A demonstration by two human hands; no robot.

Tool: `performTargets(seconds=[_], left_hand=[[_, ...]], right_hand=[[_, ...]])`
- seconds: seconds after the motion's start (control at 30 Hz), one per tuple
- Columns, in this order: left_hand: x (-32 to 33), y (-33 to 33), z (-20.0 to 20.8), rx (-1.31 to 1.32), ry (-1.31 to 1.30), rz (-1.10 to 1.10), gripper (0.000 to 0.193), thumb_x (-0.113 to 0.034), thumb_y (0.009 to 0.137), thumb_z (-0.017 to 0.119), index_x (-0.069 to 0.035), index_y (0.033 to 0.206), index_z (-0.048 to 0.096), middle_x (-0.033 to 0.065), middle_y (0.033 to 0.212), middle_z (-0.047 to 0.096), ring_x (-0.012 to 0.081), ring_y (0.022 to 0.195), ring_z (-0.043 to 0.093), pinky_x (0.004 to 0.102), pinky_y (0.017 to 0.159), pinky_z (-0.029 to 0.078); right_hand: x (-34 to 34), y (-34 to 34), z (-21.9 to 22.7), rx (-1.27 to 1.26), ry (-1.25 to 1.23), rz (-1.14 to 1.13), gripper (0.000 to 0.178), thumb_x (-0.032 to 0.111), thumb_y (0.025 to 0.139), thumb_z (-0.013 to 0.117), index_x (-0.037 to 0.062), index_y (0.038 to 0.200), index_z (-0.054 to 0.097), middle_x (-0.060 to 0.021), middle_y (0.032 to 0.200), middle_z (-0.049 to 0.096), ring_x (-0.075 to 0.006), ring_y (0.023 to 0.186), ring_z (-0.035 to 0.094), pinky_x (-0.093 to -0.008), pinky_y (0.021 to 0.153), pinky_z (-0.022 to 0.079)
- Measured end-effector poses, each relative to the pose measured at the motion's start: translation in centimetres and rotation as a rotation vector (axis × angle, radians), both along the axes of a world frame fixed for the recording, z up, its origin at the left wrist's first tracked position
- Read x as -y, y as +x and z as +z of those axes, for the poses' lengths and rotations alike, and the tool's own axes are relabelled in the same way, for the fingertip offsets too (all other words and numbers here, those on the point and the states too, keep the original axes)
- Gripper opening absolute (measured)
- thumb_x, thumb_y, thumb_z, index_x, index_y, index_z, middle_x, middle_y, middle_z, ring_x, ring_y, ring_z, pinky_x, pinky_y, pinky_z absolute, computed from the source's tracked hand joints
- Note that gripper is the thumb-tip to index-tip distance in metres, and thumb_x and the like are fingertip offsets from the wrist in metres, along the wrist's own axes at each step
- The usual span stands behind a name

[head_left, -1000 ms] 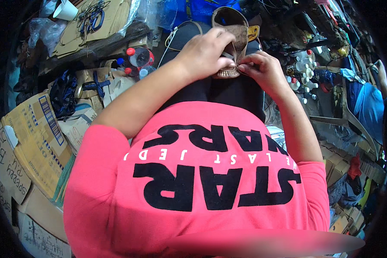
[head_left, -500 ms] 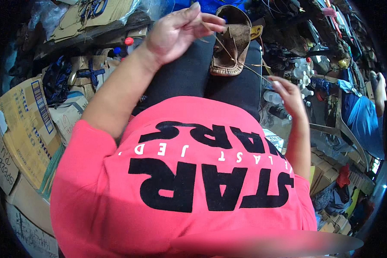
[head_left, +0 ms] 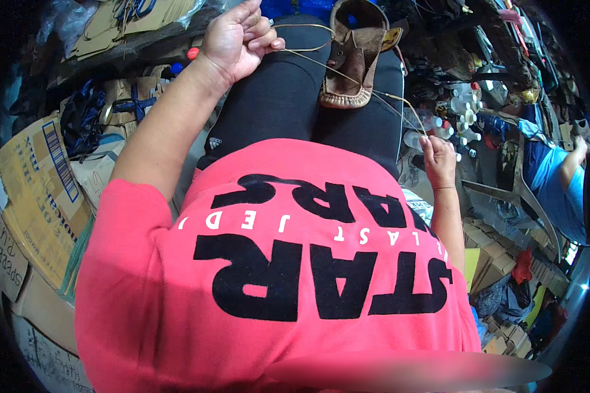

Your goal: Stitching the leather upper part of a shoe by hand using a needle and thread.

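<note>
A brown leather moccasin (head_left: 345,99) rests across my thighs, its puckered, stitched toe toward me and its opening away. Thin tan cords (head_left: 308,25) run from its left side to my left hand (head_left: 233,42), which is closed around them, fingers curled. On the other side, a cord from the toe area stretches to my right hand (head_left: 440,160), where thumb and fingertips pinch it. Both hands are well apart, with the shoe between them. A yellowish tab (head_left: 392,39) sticks out at the shoe's right side.
Clear plastic bottles (head_left: 465,108) cluster on the right. Beyond them sits another person in blue (head_left: 560,190), near a curved metal frame (head_left: 524,190). Large cardboard boxes (head_left: 36,203) stand at left. Flat tan pieces (head_left: 115,29) lie on a surface at upper left.
My left hand has moved left, away from the shoe, and its fingers have curled in. My right hand has dropped toward me. The cords now span wider across the shoe.
</note>
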State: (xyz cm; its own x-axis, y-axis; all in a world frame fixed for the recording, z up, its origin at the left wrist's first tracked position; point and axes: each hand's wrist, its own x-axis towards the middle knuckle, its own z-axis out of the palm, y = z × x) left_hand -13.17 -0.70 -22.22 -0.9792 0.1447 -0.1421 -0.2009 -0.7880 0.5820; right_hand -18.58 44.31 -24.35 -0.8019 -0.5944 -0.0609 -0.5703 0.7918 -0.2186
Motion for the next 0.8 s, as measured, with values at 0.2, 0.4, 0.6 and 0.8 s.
performTargets(seconds=[0.2, 0.4, 0.6, 0.8], left_hand=[[6.4, -1.4, -0.3, 0.301, -0.994, 0.175, 0.021, -0.023, 0.088, 0.061, -0.003, 0.090, 0.066, 0.0094, 0.086, 0.065, 0.0216, 0.086, 0.062, 0.0365, 0.075, 0.051], [-7.8, -4.6, 1.2, -0.828, -1.625, 0.096, 0.029, -0.031, 0.081, 0.068, -0.006, 0.095, 0.067, 0.0134, 0.109, 0.059, 0.0281, 0.104, 0.057, 0.0364, 0.091, 0.045], [-11.5, -6.8, -0.7, -0.719, -1.551, -0.146, 0.026, -0.031, 0.077, 0.071, -0.007, 0.086, 0.064, 0.0130, 0.096, 0.054, 0.0291, 0.093, 0.056, 0.0379, 0.080, 0.045], [-11.4, -7.1, -1.4, -0.723, -1.463, -0.185, 0.022, -0.028, 0.076, 0.072, -0.008, 0.084, 0.065, 0.0123, 0.094, 0.053, 0.0273, 0.092, 0.054, 0.0361, 0.081, 0.044]], right_hand=[[-1.5, -0.6, 1.6, 0.946, -1.322, -0.827, 0.043, 0.037, 0.094, 0.051, 0.0064, 0.123, 0.057, -0.0049, 0.110, 0.060, -0.0164, 0.096, 0.055, -0.0294, 0.083, 0.042], [8.2, -3.3, 6.6, 0.441, -0.658, -0.089, 0.031, 0.027, 0.089, 0.063, 0.0026, 0.107, 0.065, -0.0078, 0.100, 0.061, -0.0178, 0.092, 0.058, -0.0299, 0.083, 0.045], [14.2, -3.0, 7.8, 0.352, -0.070, 0.306, 0.024, 0.025, 0.084, 0.063, 0.0014, 0.081, 0.061, -0.0196, 0.074, 0.058, -0.0370, 0.071, 0.058, -0.0409, 0.063, 0.046], [12.3, -1.3, 7.7, 0.361, -0.189, 0.301, 0.019, 0.015, 0.082, 0.059, -0.0012, 0.074, 0.053, -0.0199, 0.066, 0.051, -0.0384, 0.066, 0.052, -0.0426, 0.059, 0.042]])
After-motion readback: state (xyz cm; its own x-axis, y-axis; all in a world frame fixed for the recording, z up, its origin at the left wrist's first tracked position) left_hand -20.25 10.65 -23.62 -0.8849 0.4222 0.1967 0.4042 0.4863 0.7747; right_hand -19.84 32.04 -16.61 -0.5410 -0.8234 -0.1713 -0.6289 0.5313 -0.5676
